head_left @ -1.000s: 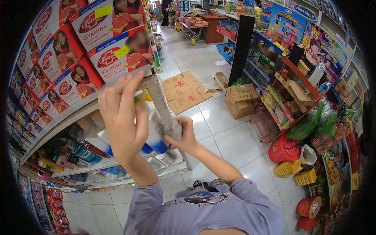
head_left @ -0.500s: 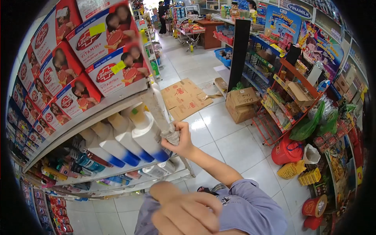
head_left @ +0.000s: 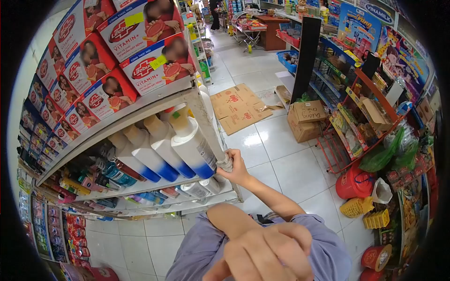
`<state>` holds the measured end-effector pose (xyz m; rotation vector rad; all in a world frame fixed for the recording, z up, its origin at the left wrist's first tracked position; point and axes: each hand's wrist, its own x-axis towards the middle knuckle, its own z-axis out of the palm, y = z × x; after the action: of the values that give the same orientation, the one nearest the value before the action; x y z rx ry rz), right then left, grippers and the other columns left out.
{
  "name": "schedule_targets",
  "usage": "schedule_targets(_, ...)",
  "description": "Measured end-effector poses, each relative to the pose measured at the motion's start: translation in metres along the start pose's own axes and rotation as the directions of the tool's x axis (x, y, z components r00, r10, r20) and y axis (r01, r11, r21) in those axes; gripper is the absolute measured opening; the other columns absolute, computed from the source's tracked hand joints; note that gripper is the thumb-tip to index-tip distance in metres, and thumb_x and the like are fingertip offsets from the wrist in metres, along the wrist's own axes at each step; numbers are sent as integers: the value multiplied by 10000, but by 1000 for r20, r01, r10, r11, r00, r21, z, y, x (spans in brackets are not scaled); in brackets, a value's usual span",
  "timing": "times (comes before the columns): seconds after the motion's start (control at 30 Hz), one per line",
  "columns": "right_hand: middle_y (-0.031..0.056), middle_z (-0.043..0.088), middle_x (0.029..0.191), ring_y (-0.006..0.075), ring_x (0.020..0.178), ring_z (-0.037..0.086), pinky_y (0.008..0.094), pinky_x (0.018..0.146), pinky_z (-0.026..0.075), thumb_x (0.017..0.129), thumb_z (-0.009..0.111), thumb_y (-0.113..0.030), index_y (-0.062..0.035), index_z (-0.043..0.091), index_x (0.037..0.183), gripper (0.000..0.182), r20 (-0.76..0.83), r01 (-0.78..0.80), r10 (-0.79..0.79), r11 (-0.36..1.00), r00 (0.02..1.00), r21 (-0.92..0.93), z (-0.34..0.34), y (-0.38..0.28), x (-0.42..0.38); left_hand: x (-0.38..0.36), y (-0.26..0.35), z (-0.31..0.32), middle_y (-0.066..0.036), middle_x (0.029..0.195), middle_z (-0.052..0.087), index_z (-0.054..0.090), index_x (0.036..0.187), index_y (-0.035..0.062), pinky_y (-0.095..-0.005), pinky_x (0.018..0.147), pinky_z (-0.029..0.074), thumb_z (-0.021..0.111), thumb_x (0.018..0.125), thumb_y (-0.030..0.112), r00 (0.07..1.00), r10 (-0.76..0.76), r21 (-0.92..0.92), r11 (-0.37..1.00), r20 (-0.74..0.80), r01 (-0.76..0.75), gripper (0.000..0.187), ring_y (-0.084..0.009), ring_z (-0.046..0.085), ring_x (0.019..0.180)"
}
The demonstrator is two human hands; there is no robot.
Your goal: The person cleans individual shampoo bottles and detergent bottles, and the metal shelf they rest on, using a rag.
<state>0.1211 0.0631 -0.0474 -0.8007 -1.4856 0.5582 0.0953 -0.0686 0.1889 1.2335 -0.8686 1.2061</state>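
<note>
My right hand (head_left: 234, 167) is closed around a crumpled grey cloth (head_left: 225, 164), at the front upright (head_left: 208, 126) of a shelf unit. Just left of it, white bottles with blue bases (head_left: 192, 145) stand on a shelf. Close to the camera at the bottom, my left hand (head_left: 269, 253) is raised with its fingers bent and somewhat apart; nothing shows in it, and some fingertips are cut off by the frame edge. Red and white soap boxes (head_left: 152, 70) are stacked above the bottles.
Flattened cardboard (head_left: 241, 107) lies on the tiled floor ahead. To the right are stacked cartons (head_left: 307, 119), a red wire rack (head_left: 335, 159), a red bucket (head_left: 354, 182) and yellow baskets (head_left: 356, 207). A person in dark clothing (head_left: 214, 14) stands far back.
The view has shifted, so the shelf appears farther right and more floor shows at lower left. My right hand, with the cloth, is lower on the upright. My left hand has moved right and down in view.
</note>
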Motion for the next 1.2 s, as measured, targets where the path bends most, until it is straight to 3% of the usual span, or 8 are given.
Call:
schedule_targets(0.23, 91, 416, 868, 169, 792, 460, 282, 676, 392, 596, 664, -89, -36, 304, 968, 520, -128, 301, -285, 944, 950, 135, -3, -102, 110, 8, -2, -22, -79, 830, 566, 569, 813, 57, -357, 654, 353, 278, 802, 574, 934, 191, 412, 857, 303, -309, 594, -255, 508, 741)
schedule_targets(0.3, 99, 438, 858, 207, 797, 483, 308, 680, 402, 599, 670, -131, -35, 321, 983, 528, -163, 348, -322, 921, 933, 173, -7, -136, 139, -25, 1, -12, -56, 744, 540, 444, 871, 165, -367, 685, 378, 271, 854, 437, 983, 40, 512, 850, 177, -126, 323, -192, 452, 835)
schedule_targets(0.37, 63, 370, 853, 119, 763, 419, 251, 675, 376, 586, 646, -27, -41, 286, 954, 515, -52, 224, -218, 950, 975, 218, -12, -163, 156, -10, -14, -15, -107, 699, 501, 480, 652, 54, -369, 497, 426, 420, 775, 93, 903, 387, 524, 738, 188, -425, 142, -241, 518, 583)
schedule_targets(0.5, 73, 346, 865, 135, 756, 399, 246, 677, 370, 587, 637, -10, -39, 277, 937, 503, -182, 428, -415, 903, 891, 38, -2, -136, 142, -19, -12, -13, -93, 696, 502, 459, 683, 77, -365, 480, 414, 379, 777, 68, 934, 357, 602, 747, -3, -283, 123, -230, 521, 602)
schedule_targets(0.57, 80, 340, 865, 141, 754, 388, 247, 673, 363, 583, 645, -6, -44, 264, 920, 509, -184, 429, -409, 900, 894, 80, 3, -115, 129, -12, -17, -28, -87, 706, 508, 443, 693, 104, -357, 475, 405, 370, 784, 97, 791, 523, 609, 528, 317, -593, 117, -243, 497, 601)
schedule_targets(0.67, 83, 344, 866, 143, 761, 383, 250, 675, 357, 578, 662, -11, -51, 249, 909, 531, -99, 348, -350, 937, 931, -39, 0, -90, 96, -16, 4, -23, -65, 735, 537, 429, 956, 154, -352, 669, 392, 309, 826, 494, 907, 404, 927, 281, 120, -248, 383, -198, 472, 782)
schedule_targets(0.83, 88, 351, 849, 152, 754, 381, 270, 672, 355, 575, 665, -16, -48, 240, 907, 541, -78, 164, -162, 986, 984, 27, 10, -16, 22, -11, 102, -98, -127, 988, 512, 486, 971, -22, -366, 781, 367, 454, 789, 391, 925, 277, 794, -607, 258, -40, 453, -247, 474, 905)
schedule_targets(1.2, 110, 411, 847, 196, 756, 478, 305, 670, 401, 573, 670, -68, -20, 262, 984, 581, -105, 335, -334, 942, 937, -4, -7, -110, 117, 19, 145, -109, -114, 895, 542, 571, 931, 31, -324, 777, 351, 493, 734, 69, 994, -14, 528, -848, -109, 46, 215, -250, 499, 852)
